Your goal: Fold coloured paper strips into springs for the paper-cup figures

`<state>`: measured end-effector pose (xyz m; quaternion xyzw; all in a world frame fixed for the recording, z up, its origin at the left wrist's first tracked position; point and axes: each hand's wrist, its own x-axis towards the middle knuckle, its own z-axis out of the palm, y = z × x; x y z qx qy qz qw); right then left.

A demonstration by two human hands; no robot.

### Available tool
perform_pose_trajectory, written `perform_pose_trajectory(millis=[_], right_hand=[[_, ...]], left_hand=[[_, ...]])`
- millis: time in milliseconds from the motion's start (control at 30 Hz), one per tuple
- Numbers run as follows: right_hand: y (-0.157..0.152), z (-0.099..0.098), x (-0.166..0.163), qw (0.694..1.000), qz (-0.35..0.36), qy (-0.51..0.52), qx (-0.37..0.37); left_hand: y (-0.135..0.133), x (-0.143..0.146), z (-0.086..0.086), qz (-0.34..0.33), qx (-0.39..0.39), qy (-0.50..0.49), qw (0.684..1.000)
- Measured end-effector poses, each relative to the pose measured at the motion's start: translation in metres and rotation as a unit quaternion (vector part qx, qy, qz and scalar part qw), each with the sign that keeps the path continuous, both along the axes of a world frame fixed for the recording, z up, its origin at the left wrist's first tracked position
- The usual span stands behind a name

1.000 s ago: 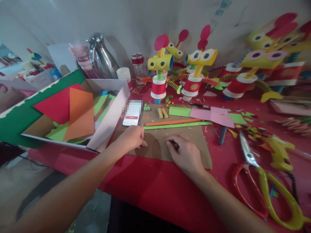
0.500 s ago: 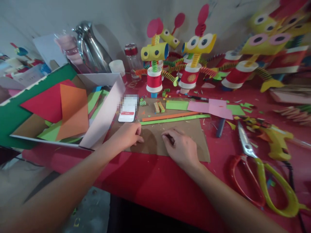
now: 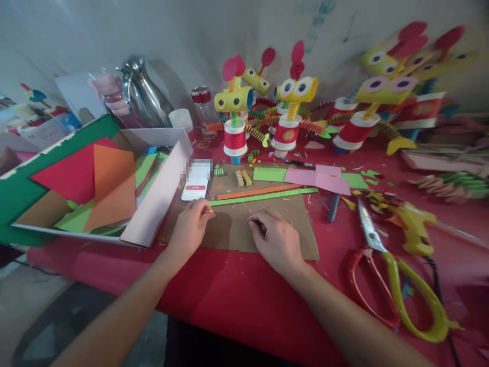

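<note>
My left hand (image 3: pixel 190 228) rests on a brown cardboard sheet (image 3: pixel 282 224) with its fingers curled, pinching a tiny yellow-orange scrap at the near end of a green paper strip (image 3: pixel 263 196). An orange paper strip (image 3: pixel 260 191) lies just behind the green one. My right hand (image 3: pixel 275 240) lies knuckles-up on the cardboard a little to the right, fingers curled under; what they hold, if anything, is hidden. A white phone (image 3: pixel 196 184) lies just beyond my left hand.
An open box of coloured paper (image 3: pixel 155 204) stands at left. Big red-and-yellow scissors (image 3: pixel 385 255) and a yellow glue gun (image 3: pixel 410 227) lie at right on the red tablecloth (image 3: pixel 244 290). Paper-cup figures (image 3: pixel 234 120), a metal jug (image 3: pixel 143 94) and a jar (image 3: pixel 201 104) line the wall.
My left hand has slid forward to the end of the green strip and now pinches a small scrap. My right hand has stayed nearly still; the view has shifted slightly.
</note>
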<state>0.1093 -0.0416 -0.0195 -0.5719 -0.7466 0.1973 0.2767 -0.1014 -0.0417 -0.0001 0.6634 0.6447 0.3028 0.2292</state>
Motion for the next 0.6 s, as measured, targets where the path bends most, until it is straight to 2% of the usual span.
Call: perform_pose_trajectory(millis=[67, 133, 200, 267, 367, 433, 500, 600], right_hand=[[0.0, -0.001, 0.0, 1.0, -0.003, 0.02, -0.005], [0.001, -0.002, 0.0, 0.998, -0.009, 0.066, -0.003], [0.003, -0.001, 0.001, 0.989, -0.006, 0.15, 0.009], [0.006, 0.0, 0.004, 0.969, 0.012, 0.247, 0.021], [0.01, 0.005, 0.01, 0.94, 0.039, 0.339, 0.024], [0.013, 0.008, 0.014, 0.932, 0.042, 0.359, 0.025], [0.016, 0.01, 0.018, 0.929, 0.043, 0.367, 0.024], [0.019, 0.009, 0.021, 0.932, 0.05, 0.359, 0.021]], left_hand=[[-0.002, 0.001, 0.003, 0.025, -0.029, -0.114, 0.993], [-0.001, 0.009, 0.01, 0.022, -0.073, -0.255, 0.964], [0.004, 0.023, 0.018, 0.005, -0.124, -0.393, 0.911], [0.014, 0.041, 0.025, -0.006, -0.181, -0.502, 0.845], [0.031, 0.065, 0.028, 0.006, -0.244, -0.609, 0.755], [0.038, 0.076, 0.025, 0.012, -0.271, -0.648, 0.712], [0.042, 0.081, 0.019, 0.0, -0.288, -0.663, 0.69], [0.042, 0.081, 0.008, -0.045, -0.294, -0.642, 0.706]])
